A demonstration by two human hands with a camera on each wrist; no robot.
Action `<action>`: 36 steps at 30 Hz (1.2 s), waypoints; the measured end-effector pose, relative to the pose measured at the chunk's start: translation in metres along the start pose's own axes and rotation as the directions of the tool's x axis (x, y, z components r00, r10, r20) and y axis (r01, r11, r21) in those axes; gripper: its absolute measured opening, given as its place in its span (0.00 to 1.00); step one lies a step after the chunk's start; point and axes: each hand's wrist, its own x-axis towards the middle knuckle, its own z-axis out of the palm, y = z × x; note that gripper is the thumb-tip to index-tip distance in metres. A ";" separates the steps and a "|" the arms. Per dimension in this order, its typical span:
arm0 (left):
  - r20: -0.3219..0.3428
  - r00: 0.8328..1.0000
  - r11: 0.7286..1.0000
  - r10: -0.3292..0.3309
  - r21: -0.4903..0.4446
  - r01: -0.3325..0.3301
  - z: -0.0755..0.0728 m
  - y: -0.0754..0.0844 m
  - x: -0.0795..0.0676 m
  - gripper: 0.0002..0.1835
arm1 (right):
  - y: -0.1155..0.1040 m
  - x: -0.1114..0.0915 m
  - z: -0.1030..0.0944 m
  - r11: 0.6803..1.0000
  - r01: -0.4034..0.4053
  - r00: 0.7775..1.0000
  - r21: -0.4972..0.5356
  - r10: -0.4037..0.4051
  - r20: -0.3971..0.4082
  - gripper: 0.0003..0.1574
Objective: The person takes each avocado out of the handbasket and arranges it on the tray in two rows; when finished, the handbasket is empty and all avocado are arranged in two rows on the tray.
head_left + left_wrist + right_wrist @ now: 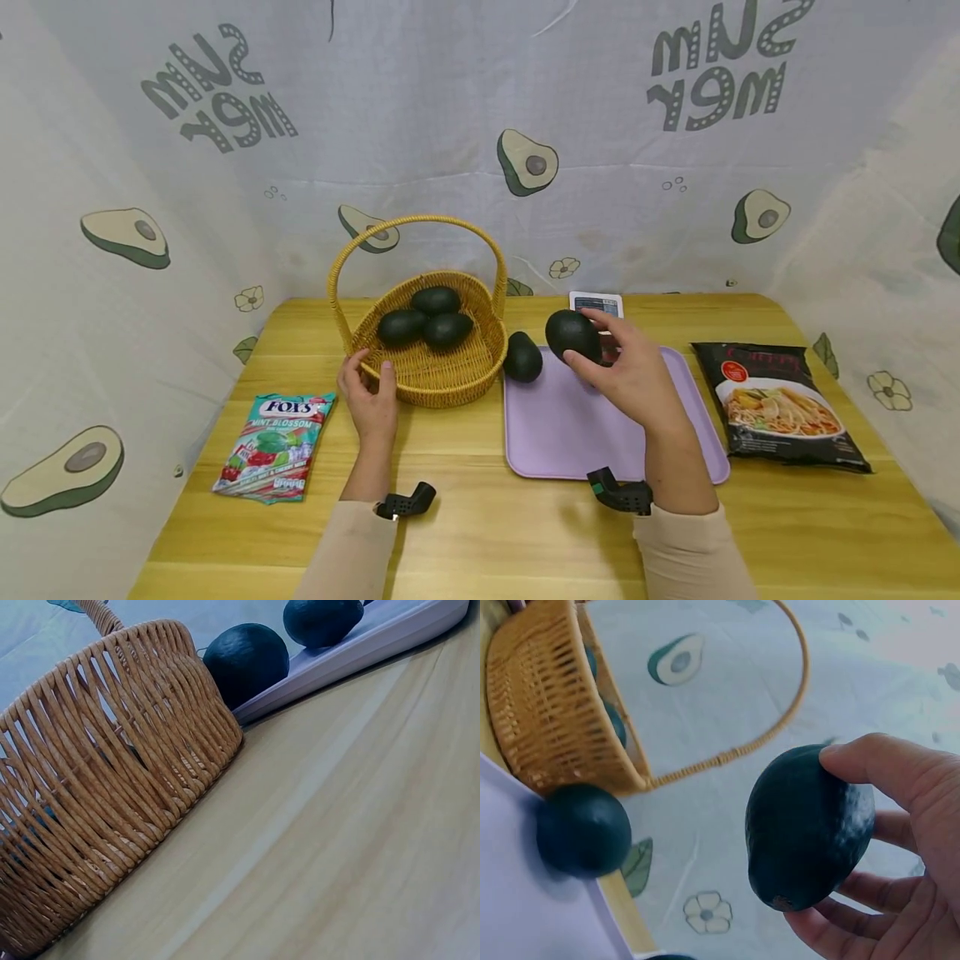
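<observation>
My right hand (630, 375) holds a dark green avocado (573, 335) above the far part of a lilac tray (577, 442). The right wrist view shows thumb and fingers around that avocado (806, 825). Another avocado (522, 357) leans at the tray's left edge, beside a yellow wicker basket (450, 396) with a tall handle. Inside the basket lie three avocados (447, 331). My left hand (372, 408) grips the basket's near left rim, thumb over the edge. The left wrist view shows the basket's woven side (127, 757), with that hand out of sight.
Left of the basket lies a Fox's candy bag (273, 446). A black noodle packet (780, 406) lies right of the tray. Behind the tray is a white item with a dark panel (596, 303), and a dark reddish thing (609, 348) shows partly behind my right hand.
</observation>
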 end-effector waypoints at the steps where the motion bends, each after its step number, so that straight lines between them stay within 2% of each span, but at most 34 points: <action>1: 0.001 1.000 1.000 -0.003 0.002 0.003 0.000 0.000 0.000 0.23 | 0.002 0.000 -0.003 1.000 -0.017 1.000 -0.002 0.017 -0.010 0.43; 5: 0.008 1.000 1.000 -0.006 0.001 0.006 0.000 0.001 0.000 0.23 | 0.016 -0.001 -0.014 0.995 -0.096 0.993 -0.028 0.094 -0.065 0.44; 8: 0.009 1.000 1.000 -0.007 -0.005 0.007 -0.001 0.001 0.000 0.23 | 0.028 -0.001 -0.023 0.985 -0.172 0.978 -0.033 0.166 -0.126 0.46; 13: 0.006 1.000 1.000 -0.009 -0.012 0.009 -0.001 0.002 0.000 0.24 | 0.052 0.001 -0.034 0.952 -0.307 0.933 -0.002 0.300 -0.198 0.49; 19: 0.019 1.000 1.000 -0.013 -0.017 0.013 -0.001 0.003 0.001 0.24 | 0.082 0.003 -0.034 0.897 -0.442 0.874 -0.031 0.422 -0.240 0.50; 23: 0.024 0.999 1.000 -0.025 -0.018 0.026 -0.001 0.002 0.000 0.24 | 0.097 0.003 -0.031 0.868 -0.493 0.849 -0.068 0.462 -0.257 0.49; 27: 0.025 0.999 1.000 -0.024 -0.019 0.024 -0.001 0.002 -0.001 0.24 | 0.106 0.002 -0.030 0.854 -0.516 0.834 -0.070 0.482 -0.267 0.49; 36: 0.034 0.998 0.999 -0.043 0.000 0.043 -0.002 0.003 -0.001 0.24 | 0.116 0.003 -0.026 0.841 -0.533 0.822 -0.088 0.491 -0.287 0.49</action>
